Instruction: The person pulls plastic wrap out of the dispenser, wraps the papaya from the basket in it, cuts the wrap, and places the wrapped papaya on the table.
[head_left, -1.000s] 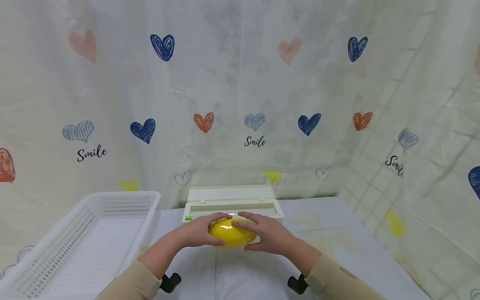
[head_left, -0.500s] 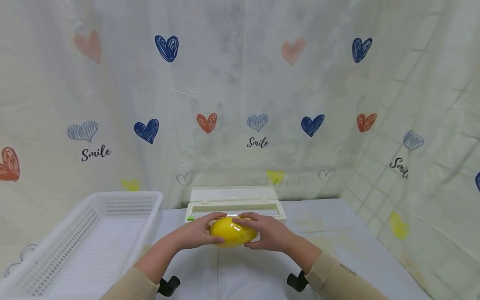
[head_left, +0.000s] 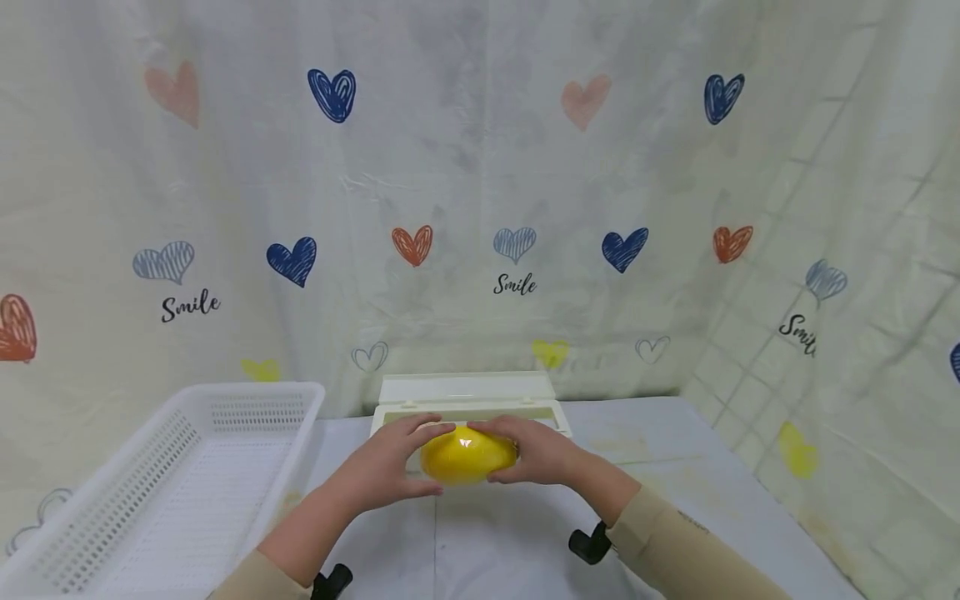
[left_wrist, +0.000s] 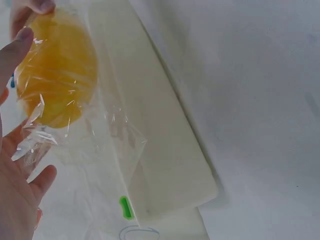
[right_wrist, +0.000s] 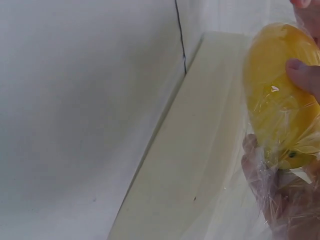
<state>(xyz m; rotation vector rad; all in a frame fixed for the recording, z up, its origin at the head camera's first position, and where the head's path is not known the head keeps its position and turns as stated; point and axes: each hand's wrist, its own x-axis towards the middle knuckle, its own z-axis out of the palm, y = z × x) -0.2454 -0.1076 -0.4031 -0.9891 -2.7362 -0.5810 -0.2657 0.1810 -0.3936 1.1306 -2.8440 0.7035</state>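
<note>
A yellow oval fruit [head_left: 467, 454] wrapped in clear cling film is held between both hands just in front of a cream film dispenser box [head_left: 468, 398]. My left hand [head_left: 390, 462] cups its left end, with the fingers over the top and the thumb below. My right hand [head_left: 536, 450] grips the right end. In the left wrist view the fruit [left_wrist: 57, 80] trails loose film [left_wrist: 117, 145] across the dispenser [left_wrist: 165, 130]. In the right wrist view a thumb [right_wrist: 302, 75] presses on the fruit [right_wrist: 277, 105], and crumpled film [right_wrist: 280, 200] covers the fingers beneath it.
A white perforated plastic basket [head_left: 247, 400] stands at the left on the white table [head_left: 675, 467]. The dispenser has a small green slider [left_wrist: 125, 207] at its left end. A heart-patterned cloth [head_left: 480, 208] hangs behind and to the right.
Both hands have carried the fruit a little farther away, against the dispenser's front. The left hand has turned so that its fingers reach further over the fruit.
</note>
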